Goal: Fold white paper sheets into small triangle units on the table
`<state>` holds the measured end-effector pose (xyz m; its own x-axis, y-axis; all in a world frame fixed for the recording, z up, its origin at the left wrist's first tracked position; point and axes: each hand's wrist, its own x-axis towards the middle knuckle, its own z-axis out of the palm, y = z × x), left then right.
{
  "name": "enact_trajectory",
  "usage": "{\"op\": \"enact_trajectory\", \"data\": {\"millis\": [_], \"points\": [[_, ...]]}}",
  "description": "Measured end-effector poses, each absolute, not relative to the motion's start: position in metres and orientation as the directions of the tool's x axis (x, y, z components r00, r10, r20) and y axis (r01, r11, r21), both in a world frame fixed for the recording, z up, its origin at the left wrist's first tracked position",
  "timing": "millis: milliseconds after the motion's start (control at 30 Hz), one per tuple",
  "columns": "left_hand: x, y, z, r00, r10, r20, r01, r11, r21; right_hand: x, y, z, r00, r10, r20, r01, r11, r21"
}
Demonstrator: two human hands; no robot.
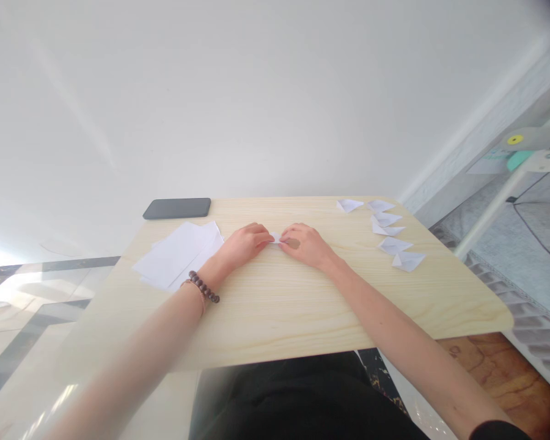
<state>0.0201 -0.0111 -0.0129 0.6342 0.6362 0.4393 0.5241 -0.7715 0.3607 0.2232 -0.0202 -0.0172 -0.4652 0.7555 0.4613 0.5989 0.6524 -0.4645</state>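
Note:
Between my hands, near the middle of the table, is a small folded piece of white paper (275,237), mostly covered by my fingers. My left hand (247,243) pinches its left end, and a dark beaded bracelet (203,287) circles that wrist. The other end is pinched by my right hand (308,245). A stack of white paper sheets (178,253) lies fanned out just left of my left hand. Over to the right sit several folded paper boats (387,219), most of them in a column and one (349,205) apart at the back.
A dark phone (177,208) lies at the table's back left corner. The pale wooden table (275,318) backs onto a white wall (256,98). To the right, beyond the table edge, stands a white metal pole (495,211) with a cable behind it.

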Motion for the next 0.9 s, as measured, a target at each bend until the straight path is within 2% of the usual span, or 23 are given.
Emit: {"op": "enact_trajectory", "data": {"millis": [67,167,300,400,567,900], "points": [[0.020,-0.010,-0.015,0.657,0.633,0.409,0.526,-0.774,0.353,0.224,-0.019,-0.019,-0.481,0.754,0.448,0.634,0.652,-0.416],[0.020,-0.011,-0.013,0.644,0.656,0.394,0.520,-0.753,0.404,0.226,-0.018,-0.021,-0.472,0.761,0.445,0.649,0.641,-0.409],[0.020,-0.014,-0.010,0.546,0.752,0.369,0.566,-0.656,0.499,0.227,-0.019,-0.021,-0.435,0.803,0.408,0.607,0.596,-0.526],[0.021,-0.015,-0.010,0.469,0.813,0.345,0.623,-0.582,0.523,0.225,-0.020,-0.019,-0.412,0.826,0.385,0.581,0.563,-0.588],[0.021,-0.014,-0.011,0.418,0.852,0.315,0.696,-0.523,0.492,0.222,-0.020,-0.018,-0.398,0.844,0.359,0.604,0.535,-0.590],[0.025,-0.015,-0.012,0.430,0.851,0.301,0.764,-0.521,0.380,0.213,-0.018,-0.021,-0.320,0.892,0.320,0.724,0.448,-0.525]]}}
